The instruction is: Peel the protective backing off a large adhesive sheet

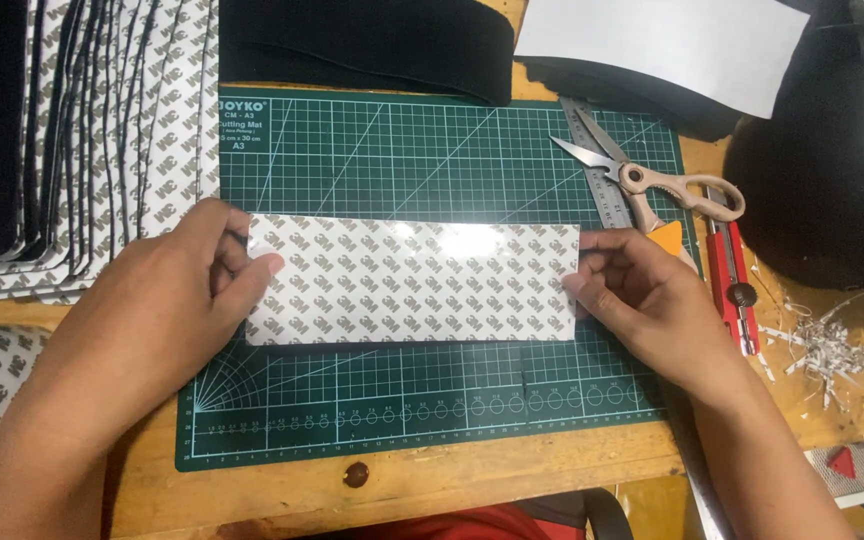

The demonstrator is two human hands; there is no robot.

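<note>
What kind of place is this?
Probably a craft or cutting workbench. A green cutting mat lies on a wooden table, with scissors and a red utility knife beside it, and both hands hold a patterned sheet.

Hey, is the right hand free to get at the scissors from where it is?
Probably yes. The right hand pinches the patterned sheet at its right edge; the scissors lie open just above it on the cutting mat, uncovered.
</note>
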